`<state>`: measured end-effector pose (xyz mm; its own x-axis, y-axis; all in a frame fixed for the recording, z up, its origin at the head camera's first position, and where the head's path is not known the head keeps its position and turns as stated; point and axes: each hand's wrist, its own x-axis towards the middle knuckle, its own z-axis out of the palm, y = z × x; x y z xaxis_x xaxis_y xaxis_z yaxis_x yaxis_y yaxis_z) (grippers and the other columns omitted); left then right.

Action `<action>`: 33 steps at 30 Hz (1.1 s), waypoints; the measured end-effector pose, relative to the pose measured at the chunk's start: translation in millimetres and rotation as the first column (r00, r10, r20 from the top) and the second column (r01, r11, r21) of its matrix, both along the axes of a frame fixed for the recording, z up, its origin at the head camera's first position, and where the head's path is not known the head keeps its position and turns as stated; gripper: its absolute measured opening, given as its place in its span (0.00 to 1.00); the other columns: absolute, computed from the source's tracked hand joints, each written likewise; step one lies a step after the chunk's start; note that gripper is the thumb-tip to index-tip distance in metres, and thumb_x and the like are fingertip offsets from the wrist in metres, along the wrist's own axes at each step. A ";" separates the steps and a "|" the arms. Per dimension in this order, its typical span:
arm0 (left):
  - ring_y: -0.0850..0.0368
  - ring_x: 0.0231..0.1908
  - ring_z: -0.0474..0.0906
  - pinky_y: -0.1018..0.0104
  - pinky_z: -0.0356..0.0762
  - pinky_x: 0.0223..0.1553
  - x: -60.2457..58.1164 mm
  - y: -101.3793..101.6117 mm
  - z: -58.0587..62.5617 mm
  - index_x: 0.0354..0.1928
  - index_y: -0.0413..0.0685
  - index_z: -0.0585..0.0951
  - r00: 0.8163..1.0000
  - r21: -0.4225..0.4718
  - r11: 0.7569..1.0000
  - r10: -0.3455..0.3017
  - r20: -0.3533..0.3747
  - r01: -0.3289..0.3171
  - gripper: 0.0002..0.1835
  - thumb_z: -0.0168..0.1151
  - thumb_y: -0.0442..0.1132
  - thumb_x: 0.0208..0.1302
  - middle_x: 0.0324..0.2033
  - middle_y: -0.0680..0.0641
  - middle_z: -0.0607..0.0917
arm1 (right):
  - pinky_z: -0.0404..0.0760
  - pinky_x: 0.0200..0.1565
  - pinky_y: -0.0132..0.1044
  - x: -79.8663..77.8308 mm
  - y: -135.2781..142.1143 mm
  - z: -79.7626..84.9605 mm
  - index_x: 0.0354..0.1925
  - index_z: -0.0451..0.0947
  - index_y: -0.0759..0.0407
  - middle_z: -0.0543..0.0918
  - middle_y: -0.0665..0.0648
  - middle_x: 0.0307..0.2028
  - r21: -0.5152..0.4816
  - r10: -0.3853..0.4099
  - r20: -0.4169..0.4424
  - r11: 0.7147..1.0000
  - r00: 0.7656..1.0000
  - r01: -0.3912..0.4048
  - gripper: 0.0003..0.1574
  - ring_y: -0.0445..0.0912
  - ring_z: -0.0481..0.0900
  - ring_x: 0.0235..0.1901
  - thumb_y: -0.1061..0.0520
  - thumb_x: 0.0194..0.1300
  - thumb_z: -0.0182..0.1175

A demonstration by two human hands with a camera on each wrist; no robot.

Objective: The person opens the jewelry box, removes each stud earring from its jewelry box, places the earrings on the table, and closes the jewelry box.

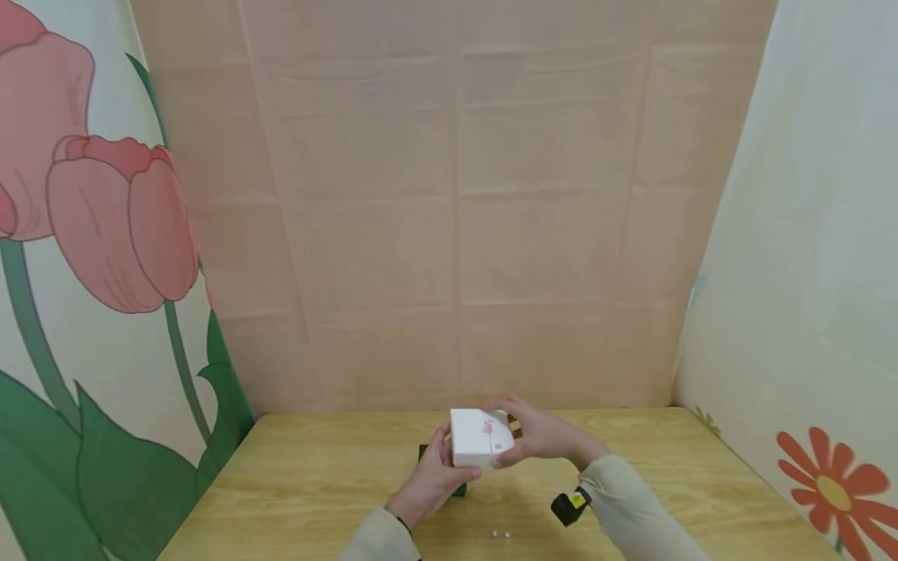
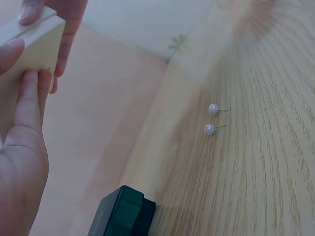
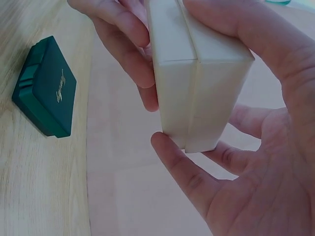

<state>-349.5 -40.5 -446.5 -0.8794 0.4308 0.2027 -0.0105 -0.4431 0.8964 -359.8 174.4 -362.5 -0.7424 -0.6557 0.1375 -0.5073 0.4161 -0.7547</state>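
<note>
"Beige fabric sleeves (image 1: 634, 506) are nearest the lens: one at four o'clock, one between seven and eight, and at the centre of our dial, the white square cardboard-like box (image 1: 471, 438) with its pink flower print!"

"And it's up off the table (image 1: 295, 499)! Left hand (image 1: 435, 477) grips it at eight o'clock, right hand (image 1: 536, 433) at three, thumbs and fingers round the edges. Both hands occupied!"

"What's on the board?"

"Lifting, done. Opening, I'd say, isn't: the right wrist view shows a seam between two fitted parts, no glimpse inside. Contents? Can't tell."

"And lower down?"

"Six o'clock: two white pearl stud earrings (image 2: 213, 108) with thin posts, loose on the table, side by side, in neither box. Eight o'clock, beyond the left hand: a dark green rectangular case (image 3: 49, 88) with gold script, closed."

"Early stages, in my judgement: box in hand, earrings not yet picked up!"
</note>
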 end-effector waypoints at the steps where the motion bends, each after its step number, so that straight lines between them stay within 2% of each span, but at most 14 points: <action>1: 0.46 0.53 0.72 0.58 0.73 0.49 -0.1 -0.3 -0.9 0.68 0.45 0.47 1.000 0.001 1.000 -0.005 -0.004 0.005 0.48 0.60 0.16 0.49 0.60 0.39 0.68 | 0.77 0.43 0.39 0.1 -0.2 0.0 0.66 0.58 0.51 0.58 0.63 0.61 0.007 -0.003 0.005 1.000 1.000 0.003 0.52 0.55 0.69 0.48 0.53 0.45 0.73; 4: 0.46 0.52 0.72 0.58 0.74 0.49 -0.1 -1.1 -3.1 0.68 0.45 0.48 1.000 0.000 1.000 -0.012 -0.018 0.012 0.47 0.59 0.16 0.49 0.58 0.40 0.70 | 0.76 0.43 0.40 0.9 -1.9 0.8 0.66 0.59 0.50 0.58 0.62 0.62 0.050 -0.008 -0.009 0.999 1.000 0.009 0.52 0.52 0.69 0.48 0.52 0.45 0.72; 7: 0.46 0.51 0.73 0.58 0.74 0.49 -0.6 -1.7 -5.2 0.68 0.45 0.47 1.000 -0.006 1.000 -0.017 -0.025 0.016 0.48 0.59 0.15 0.48 0.56 0.41 0.71 | 0.74 0.45 0.45 1.9 -7.9 4.3 0.65 0.62 0.51 0.61 0.61 0.62 0.117 -0.004 -0.092 0.993 0.996 0.015 0.50 0.52 0.68 0.50 0.48 0.45 0.72; 11: 0.46 0.53 0.72 0.59 0.73 0.50 -1.0 -1.8 -6.0 0.69 0.46 0.45 0.999 -0.022 0.999 -0.027 -0.023 0.027 0.50 0.60 0.17 0.48 0.57 0.41 0.70 | 0.73 0.44 0.46 3.3 -22.6 12.7 0.61 0.68 0.51 0.67 0.58 0.60 0.220 0.029 -0.234 0.975 0.972 0.024 0.46 0.51 0.68 0.52 0.43 0.45 0.71; 14: 0.47 0.53 0.71 0.59 0.73 0.49 -0.8 -1.4 -5.2 0.69 0.48 0.45 0.999 -0.029 0.999 -0.040 -0.027 0.039 0.51 0.62 0.18 0.48 0.58 0.42 0.70 | 0.74 0.41 0.41 4.8 -32.8 18.9 0.59 0.71 0.49 0.69 0.57 0.58 0.287 0.069 -0.291 0.958 0.954 0.018 0.43 0.50 0.69 0.50 0.44 0.44 0.72; 17: 0.47 0.53 0.71 0.60 0.73 0.49 -0.4 -0.5 -4.8 0.69 0.50 0.46 0.998 -0.035 0.998 -0.049 -0.039 0.048 0.51 0.62 0.18 0.48 0.58 0.41 0.70 | 0.75 0.39 0.37 7.3 -39.6 23.7 0.57 0.74 0.46 0.71 0.55 0.56 0.333 0.097 -0.305 0.943 0.947 0.011 0.39 0.48 0.70 0.48 0.48 0.43 0.73; 20: 0.47 0.53 0.71 0.60 0.73 0.49 0.3 0.4 -5.3 0.69 0.50 0.47 0.998 -0.046 0.998 -0.048 -0.036 0.047 0.51 0.62 0.18 0.47 0.57 0.41 0.70 | 0.75 0.38 0.37 9.8 -43.2 26.5 0.54 0.76 0.43 0.72 0.53 0.53 0.351 0.100 -0.293 0.936 0.951 0.010 0.37 0.47 0.71 0.46 0.50 0.42 0.74; 26: 0.48 0.54 0.70 0.60 0.72 0.50 0.7 0.7 -6.9 0.69 0.47 0.48 0.999 -0.081 0.996 -0.039 -0.028 0.037 0.49 0.62 0.18 0.48 0.58 0.42 0.70 | 0.75 0.39 0.39 13.1 -45.2 29.0 0.50 0.78 0.41 0.72 0.49 0.51 0.369 0.078 -0.247 0.929 0.966 0.019 0.34 0.46 0.71 0.46 0.49 0.41 0.74; 33: 0.48 0.55 0.70 0.60 0.73 0.50 0.3 0.6 -8.2 0.69 0.49 0.47 0.998 -0.097 0.994 -0.058 -0.012 0.056 0.50 0.63 0.19 0.48 0.59 0.43 0.70 | 0.75 0.37 0.37 11.6 -43.2 26.9 0.49 0.79 0.39 0.71 0.47 0.49 0.391 0.059 -0.248 0.920 0.967 0.044 0.33 0.44 0.71 0.44 0.48 0.40 0.74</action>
